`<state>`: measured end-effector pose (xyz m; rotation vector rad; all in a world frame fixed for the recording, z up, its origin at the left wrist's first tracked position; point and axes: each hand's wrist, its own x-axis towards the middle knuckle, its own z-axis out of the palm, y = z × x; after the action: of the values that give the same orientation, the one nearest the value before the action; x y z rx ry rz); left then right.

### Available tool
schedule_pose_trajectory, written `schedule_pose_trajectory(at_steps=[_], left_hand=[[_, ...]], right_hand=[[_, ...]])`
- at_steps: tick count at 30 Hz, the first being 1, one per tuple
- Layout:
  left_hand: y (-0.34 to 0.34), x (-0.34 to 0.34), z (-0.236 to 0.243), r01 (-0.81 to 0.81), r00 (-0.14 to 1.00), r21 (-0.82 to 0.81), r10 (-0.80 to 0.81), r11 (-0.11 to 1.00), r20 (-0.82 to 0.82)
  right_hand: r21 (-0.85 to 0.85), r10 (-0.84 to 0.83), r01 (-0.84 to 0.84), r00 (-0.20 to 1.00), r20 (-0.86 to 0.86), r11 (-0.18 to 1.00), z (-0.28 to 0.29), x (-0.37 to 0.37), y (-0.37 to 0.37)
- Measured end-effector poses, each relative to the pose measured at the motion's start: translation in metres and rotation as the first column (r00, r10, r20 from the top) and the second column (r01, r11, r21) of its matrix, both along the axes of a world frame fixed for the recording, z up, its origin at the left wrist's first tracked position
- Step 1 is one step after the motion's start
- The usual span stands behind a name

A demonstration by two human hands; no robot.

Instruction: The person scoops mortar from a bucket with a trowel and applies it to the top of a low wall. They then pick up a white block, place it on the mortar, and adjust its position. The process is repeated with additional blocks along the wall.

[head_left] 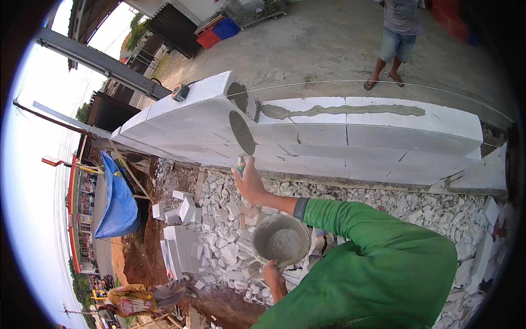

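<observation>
**Trowel at the wall's step, bucket by the rim**

Through the head camera I see the right hand [252,183] closed around the handle of a trowel [242,133], its blade smeared with grey mortar. The blade stands by the near face of the white block wall [383,137], just below the corner where the raised block [208,90] steps down to the lower course; whether they touch, I can't tell. The left hand [271,274] is curled at the rim of a bucket [265,233] with wet mortar inside, above the rubble [224,230].

Along the lower course's top, I make out a mortar strip [356,109] from the step toward the right end, stopping short of it. A mortar patch [238,96] covers part of the raised block's end face. A tape measure [179,92] sits on that block's far top edge, and a taut string [372,81] spans the wall. One person [398,38] stands beyond the wall.
</observation>
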<state>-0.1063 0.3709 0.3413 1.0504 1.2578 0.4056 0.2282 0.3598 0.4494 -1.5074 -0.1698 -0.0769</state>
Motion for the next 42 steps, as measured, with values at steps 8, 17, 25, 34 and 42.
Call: schedule_pose_trajectory(at_steps=[8,17,25,34,42], left_hand=[[-0.018,0.067,-0.028,0.250,0.967,-0.080,-0.246,0.965,0.063],[-0.030,0.089,-0.021,0.280,0.954,-0.169,-0.255,0.945,0.156],[-0.022,0.057,-0.017,0.221,0.975,-0.101,-0.217,0.970,0.047],[-0.005,0.066,-0.034,0.273,0.961,-0.052,-0.275,0.960,-0.019],[-0.049,0.126,-0.022,0.600,0.796,-0.071,-0.603,0.797,-0.043]], right_hand=[[-0.149,0.006,-0.010,1.000,-0.029,0.989,-0.053,-0.081,-0.125],[0.958,0.355,-0.027,0.932,-0.079,0.285,0.054,0.080,-0.091],[1.000,0.791,0.012,0.612,-0.022,0.019,0.017,0.045,-0.095],[0.805,0.842,-0.285,0.327,-0.429,0.521,-0.025,-0.061,-0.168],[-0.599,0.306,-0.579,0.810,-0.500,0.553,-0.102,-0.135,-0.302]])
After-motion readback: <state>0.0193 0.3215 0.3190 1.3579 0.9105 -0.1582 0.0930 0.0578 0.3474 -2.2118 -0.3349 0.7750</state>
